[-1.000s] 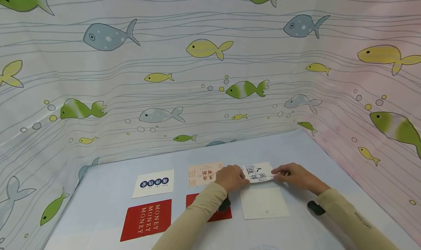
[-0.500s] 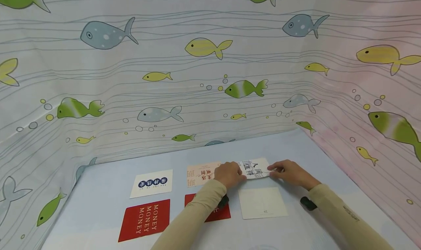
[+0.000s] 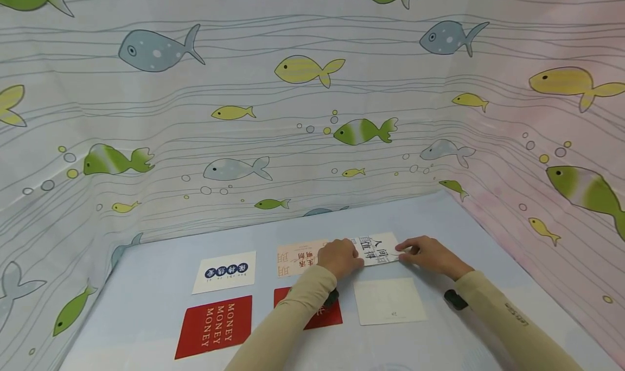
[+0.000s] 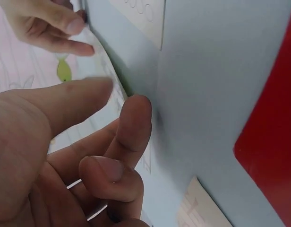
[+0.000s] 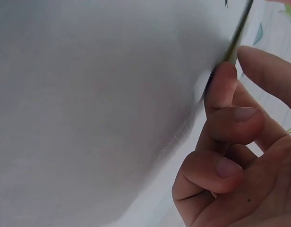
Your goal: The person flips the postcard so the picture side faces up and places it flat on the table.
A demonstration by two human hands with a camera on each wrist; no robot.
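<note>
A white card with black characters lies at the back of the table, between my two hands. My left hand holds its left end, thumb and forefinger at the edge. At its right end, my right hand pinches the near corner between thumb and forefinger. In the right wrist view the card's thin edge runs up from the fingertips. A peach card with orange and red characters lies just left of my left hand, which hides part of it. A blank-looking cream card lies in front of the held card.
Farther left lie a white card with blue circles and a red card lettered MONEY. Another red card is partly covered by my left forearm. A fish-patterned curtain stands behind and beside the table.
Both hands have moved the white card slightly left and away from me. Their hold on it looks the same. The other cards have stayed in place; the head view has shifted a little.
</note>
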